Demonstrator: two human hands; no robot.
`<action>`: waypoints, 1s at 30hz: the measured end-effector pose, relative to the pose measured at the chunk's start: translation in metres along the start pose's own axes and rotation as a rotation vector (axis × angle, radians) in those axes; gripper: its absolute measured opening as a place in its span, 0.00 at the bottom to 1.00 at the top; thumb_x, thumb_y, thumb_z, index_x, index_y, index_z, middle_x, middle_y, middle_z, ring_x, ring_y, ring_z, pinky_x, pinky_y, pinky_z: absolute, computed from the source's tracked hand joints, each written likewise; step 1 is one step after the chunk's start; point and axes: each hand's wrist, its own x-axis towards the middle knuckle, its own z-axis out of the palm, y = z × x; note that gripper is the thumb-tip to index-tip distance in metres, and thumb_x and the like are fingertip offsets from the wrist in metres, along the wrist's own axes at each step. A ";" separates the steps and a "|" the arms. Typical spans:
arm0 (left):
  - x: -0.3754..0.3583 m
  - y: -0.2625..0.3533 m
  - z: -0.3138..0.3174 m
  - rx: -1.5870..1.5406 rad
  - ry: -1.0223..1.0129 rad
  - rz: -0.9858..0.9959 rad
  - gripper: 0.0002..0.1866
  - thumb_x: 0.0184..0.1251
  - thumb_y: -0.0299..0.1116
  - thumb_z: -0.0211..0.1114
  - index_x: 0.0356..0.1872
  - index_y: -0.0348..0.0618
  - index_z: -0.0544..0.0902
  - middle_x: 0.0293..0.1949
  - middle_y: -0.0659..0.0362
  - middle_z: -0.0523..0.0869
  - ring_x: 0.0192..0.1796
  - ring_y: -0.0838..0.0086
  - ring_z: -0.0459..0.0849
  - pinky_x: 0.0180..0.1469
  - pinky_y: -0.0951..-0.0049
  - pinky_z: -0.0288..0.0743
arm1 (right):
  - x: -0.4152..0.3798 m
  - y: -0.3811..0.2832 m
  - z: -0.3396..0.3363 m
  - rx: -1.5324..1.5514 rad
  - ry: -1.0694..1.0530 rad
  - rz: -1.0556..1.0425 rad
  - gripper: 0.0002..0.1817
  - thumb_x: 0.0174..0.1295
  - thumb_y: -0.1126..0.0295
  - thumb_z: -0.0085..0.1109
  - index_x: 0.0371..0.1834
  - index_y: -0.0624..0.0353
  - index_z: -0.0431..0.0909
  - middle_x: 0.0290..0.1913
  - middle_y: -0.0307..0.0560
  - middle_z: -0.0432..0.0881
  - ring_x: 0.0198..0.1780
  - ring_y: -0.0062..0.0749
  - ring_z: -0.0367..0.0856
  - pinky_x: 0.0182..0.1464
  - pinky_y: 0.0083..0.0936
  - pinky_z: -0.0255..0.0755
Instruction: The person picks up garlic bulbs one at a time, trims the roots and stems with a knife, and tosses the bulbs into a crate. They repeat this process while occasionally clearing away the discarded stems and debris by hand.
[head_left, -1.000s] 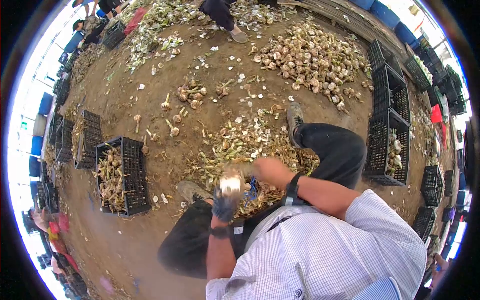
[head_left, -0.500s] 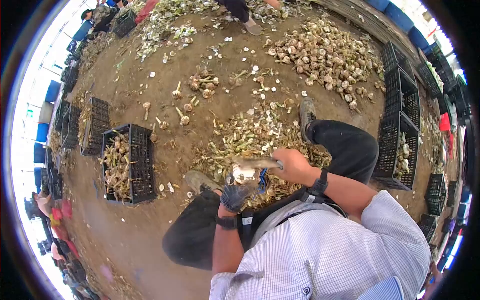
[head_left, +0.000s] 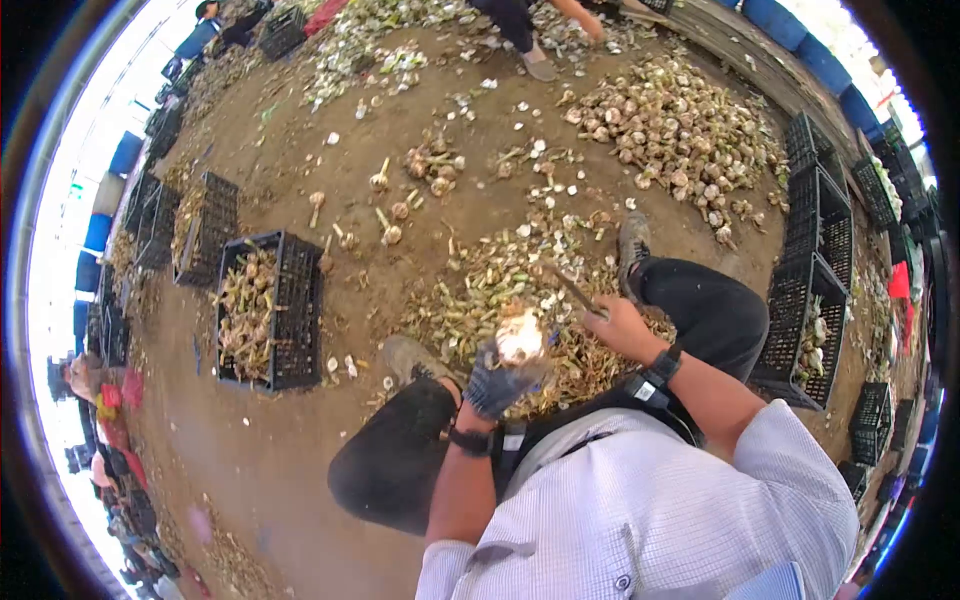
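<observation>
My left hand (head_left: 497,385), in a dark grey glove, is closed around a garlic bulb (head_left: 520,338) whose top looks bright white and overexposed. In my bare right hand (head_left: 621,328) is a knife (head_left: 570,287), its narrow blade pointing up and to the left, apart from the bulb. Between my legs lies a heap of cut garlic stems and skins (head_left: 480,300), just beyond and beneath both hands. Several loose garlic bulbs with stems (head_left: 390,232) are scattered on the dirt floor ahead.
A big pile of garlic bulbs (head_left: 690,140) lies ahead to the right. On the left stands a black crate (head_left: 298,315) holding stemmed garlic; more black crates (head_left: 815,270) line the right. Another person's leg and shoe (head_left: 538,66) show at the top.
The knife has moved off the garlic bulb to the right, its blade swinging from level across the bulb to a tilt. My left hand still holds the bulb. The view has shifted slightly.
</observation>
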 end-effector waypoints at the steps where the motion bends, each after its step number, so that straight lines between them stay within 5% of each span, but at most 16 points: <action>1: 0.009 0.012 -0.004 -0.548 0.005 -0.206 0.28 0.64 0.39 0.69 0.63 0.41 0.72 0.58 0.55 0.82 0.58 0.66 0.81 0.61 0.60 0.77 | -0.002 -0.006 0.001 0.138 -0.037 -0.014 0.31 0.62 0.46 0.62 0.51 0.67 0.78 0.45 0.60 0.84 0.43 0.44 0.84 0.48 0.39 0.76; 2: 0.024 0.023 -0.011 -1.093 0.029 -0.397 0.30 0.60 0.40 0.74 0.61 0.42 0.74 0.57 0.56 0.83 0.57 0.69 0.82 0.61 0.62 0.77 | -0.005 -0.016 0.001 0.276 -0.077 -0.022 0.32 0.63 0.46 0.62 0.54 0.67 0.78 0.47 0.58 0.84 0.45 0.41 0.83 0.49 0.37 0.76; 4: 0.037 0.036 -0.008 -0.989 -0.067 -0.393 0.35 0.60 0.39 0.75 0.67 0.45 0.70 0.57 0.56 0.83 0.60 0.67 0.79 0.67 0.62 0.72 | -0.028 -0.065 -0.011 0.519 -0.192 -0.072 0.35 0.62 0.45 0.64 0.60 0.66 0.75 0.50 0.52 0.84 0.48 0.34 0.82 0.52 0.35 0.76; 5: 0.039 0.041 -0.011 -0.886 -0.090 -0.377 0.37 0.59 0.40 0.76 0.68 0.44 0.69 0.60 0.56 0.80 0.62 0.67 0.78 0.69 0.63 0.70 | -0.031 -0.077 -0.007 0.509 -0.113 -0.094 0.30 0.61 0.54 0.69 0.59 0.64 0.76 0.49 0.47 0.84 0.46 0.28 0.81 0.51 0.32 0.76; 8: 0.036 0.039 -0.007 -0.750 -0.064 -0.374 0.41 0.57 0.40 0.77 0.70 0.40 0.67 0.64 0.56 0.76 0.64 0.67 0.75 0.72 0.62 0.64 | -0.020 -0.071 0.001 0.700 -0.208 -0.068 0.29 0.58 0.61 0.73 0.59 0.64 0.75 0.49 0.46 0.84 0.45 0.26 0.81 0.49 0.29 0.76; 9: 0.032 0.039 -0.008 -0.689 0.004 -0.386 0.40 0.58 0.39 0.76 0.69 0.39 0.67 0.66 0.55 0.74 0.66 0.68 0.72 0.72 0.64 0.63 | -0.018 -0.070 0.004 0.668 -0.199 -0.073 0.27 0.57 0.64 0.74 0.57 0.63 0.76 0.47 0.44 0.84 0.42 0.24 0.81 0.48 0.26 0.76; 12: 0.028 0.026 -0.024 -0.076 -0.293 -0.343 0.32 0.60 0.34 0.73 0.65 0.39 0.73 0.59 0.55 0.81 0.58 0.67 0.80 0.64 0.65 0.73 | -0.025 -0.083 -0.005 0.482 -0.070 -0.146 0.26 0.56 0.64 0.75 0.55 0.64 0.78 0.46 0.43 0.83 0.44 0.24 0.79 0.50 0.27 0.75; 14: 0.034 0.021 -0.026 -0.054 -0.314 -0.322 0.28 0.61 0.38 0.70 0.62 0.42 0.77 0.52 0.55 0.85 0.52 0.62 0.83 0.58 0.62 0.76 | -0.016 -0.068 0.000 0.186 0.076 -0.484 0.22 0.51 0.67 0.75 0.48 0.61 0.79 0.50 0.47 0.82 0.51 0.38 0.80 0.54 0.34 0.75; 16: 0.029 0.010 -0.014 -0.394 -0.158 -0.337 0.26 0.61 0.43 0.68 0.60 0.46 0.79 0.48 0.56 0.86 0.49 0.59 0.84 0.53 0.60 0.77 | -0.013 -0.071 0.002 -0.032 0.127 -0.799 0.21 0.48 0.69 0.74 0.45 0.60 0.79 0.53 0.49 0.81 0.55 0.45 0.79 0.56 0.39 0.75; 19: -0.008 -0.014 0.035 -0.847 0.214 -0.164 0.26 0.61 0.44 0.69 0.59 0.47 0.80 0.52 0.58 0.86 0.49 0.63 0.86 0.49 0.64 0.80 | -0.028 -0.084 0.007 -0.086 0.066 -0.785 0.18 0.44 0.73 0.75 0.34 0.59 0.74 0.52 0.51 0.80 0.54 0.52 0.78 0.51 0.41 0.75; 23: 0.032 0.012 -0.024 -0.901 -0.190 -0.561 0.23 0.64 0.36 0.67 0.60 0.44 0.79 0.57 0.54 0.83 0.56 0.66 0.83 0.57 0.67 0.78 | -0.038 -0.080 0.000 0.004 0.086 -0.648 0.15 0.47 0.74 0.71 0.33 0.62 0.73 0.46 0.53 0.78 0.48 0.56 0.78 0.46 0.41 0.73; 28: 0.001 -0.007 0.023 -1.508 0.039 -0.686 0.18 0.66 0.26 0.63 0.57 0.42 0.81 0.54 0.53 0.85 0.55 0.66 0.84 0.57 0.65 0.79 | -0.027 -0.042 -0.005 -0.072 0.040 -0.462 0.15 0.52 0.66 0.67 0.34 0.66 0.74 0.35 0.58 0.75 0.39 0.59 0.76 0.41 0.47 0.71; 30: -0.001 -0.012 0.023 -1.412 -0.007 -0.611 0.20 0.66 0.27 0.64 0.59 0.44 0.79 0.56 0.52 0.84 0.57 0.64 0.83 0.59 0.65 0.78 | -0.025 -0.040 -0.009 -0.095 0.031 -0.478 0.14 0.52 0.67 0.67 0.34 0.65 0.75 0.34 0.57 0.75 0.39 0.58 0.76 0.41 0.46 0.71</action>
